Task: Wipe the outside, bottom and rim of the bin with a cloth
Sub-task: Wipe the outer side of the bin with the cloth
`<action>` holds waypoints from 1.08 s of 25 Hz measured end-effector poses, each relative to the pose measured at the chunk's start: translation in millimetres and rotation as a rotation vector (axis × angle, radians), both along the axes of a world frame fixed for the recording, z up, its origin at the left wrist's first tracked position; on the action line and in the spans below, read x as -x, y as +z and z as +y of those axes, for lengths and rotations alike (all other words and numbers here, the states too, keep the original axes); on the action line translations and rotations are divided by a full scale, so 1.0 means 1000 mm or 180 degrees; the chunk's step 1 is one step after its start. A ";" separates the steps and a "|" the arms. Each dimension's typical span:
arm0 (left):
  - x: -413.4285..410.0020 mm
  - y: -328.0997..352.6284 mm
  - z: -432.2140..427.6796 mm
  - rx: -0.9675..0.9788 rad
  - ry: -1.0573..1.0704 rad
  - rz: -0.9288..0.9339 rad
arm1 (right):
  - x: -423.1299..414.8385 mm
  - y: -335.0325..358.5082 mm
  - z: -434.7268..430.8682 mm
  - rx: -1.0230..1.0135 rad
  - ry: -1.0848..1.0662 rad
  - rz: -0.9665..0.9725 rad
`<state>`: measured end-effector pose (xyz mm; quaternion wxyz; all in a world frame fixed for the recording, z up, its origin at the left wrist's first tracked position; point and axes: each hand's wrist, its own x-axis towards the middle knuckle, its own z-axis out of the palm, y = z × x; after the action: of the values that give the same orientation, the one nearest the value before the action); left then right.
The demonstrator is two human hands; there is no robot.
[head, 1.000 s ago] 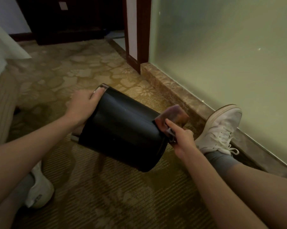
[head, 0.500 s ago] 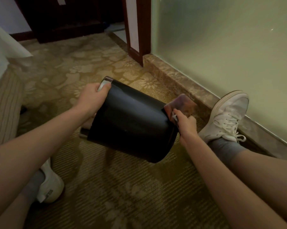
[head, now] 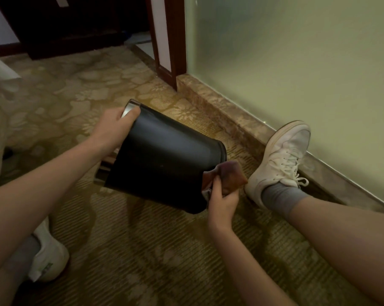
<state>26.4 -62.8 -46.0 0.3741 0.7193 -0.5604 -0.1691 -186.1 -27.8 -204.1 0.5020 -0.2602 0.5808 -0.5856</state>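
Bin (head: 164, 160): black, round, tipped sideways over the patterned carpet (head: 142, 250) between the two legs, shiny metal rim (head: 131, 106) pointing up-left, base down-right; can't tell if actually touching the floor. Starting far left: white sneaker (head: 49, 259) with a grey sock, small green mark near the heel, way too blurry to read. Next, left hand (head: 113, 129) curled round the rim, gripping it. Over at the base end, brownish cloth (head: 230, 175) bunched against the bottom edge of the bin, pinched in the right hand (head: 222, 202), fingers wrapped round a fold. Just right of that, other white sneaker (head: 281, 157), laces tied, toe right by the stone skirting (head: 230, 118) under a pale green wall (head: 297, 62).
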 end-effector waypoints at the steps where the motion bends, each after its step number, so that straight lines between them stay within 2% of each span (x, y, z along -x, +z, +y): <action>1: 0.001 0.003 0.002 -0.0023 -0.0167 0.0198 | 0.003 0.005 -0.008 -0.0091 0.0031 0.0035; 4: -0.001 0.014 0.006 -0.0184 -0.0398 0.0415 | 0.019 0.023 -0.045 -0.0476 0.0394 0.0144; 8: -0.017 0.009 0.012 -0.0490 -0.0426 0.1024 | 0.035 0.033 -0.113 -0.0952 0.1241 -0.0420; 10: -0.019 0.003 0.012 -0.0481 -0.0285 0.1321 | 0.028 0.029 -0.128 -0.0973 0.1406 -0.0390; 12: -0.021 -0.002 0.005 -0.0544 -0.0063 0.1627 | 0.021 0.032 -0.119 -0.0841 0.1180 -0.0231; 16: -0.031 0.001 -0.006 -0.0773 0.0089 0.1819 | 0.007 0.026 -0.035 0.0054 0.0236 -0.0181; 18: -0.038 -0.002 -0.005 -0.0754 0.0234 0.1928 | -0.011 0.012 0.025 0.0265 0.0052 -0.0233; 20: -0.042 -0.006 0.001 -0.0762 0.0252 0.1981 | -0.021 0.005 0.049 0.0315 0.0069 -0.0135; 23: -0.040 -0.008 0.008 -0.0784 0.0350 0.1879 | -0.018 0.006 0.021 0.0212 0.0164 0.0113; 27: -0.026 -0.006 0.011 -0.0498 -0.0199 0.1510 | 0.005 0.032 -0.040 -0.0081 0.0372 0.0618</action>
<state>52.7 -51.6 -52.1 0.4329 0.6686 -0.4641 -0.3876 -191.5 -67.7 -172.1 0.4800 -0.3427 0.6179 -0.5200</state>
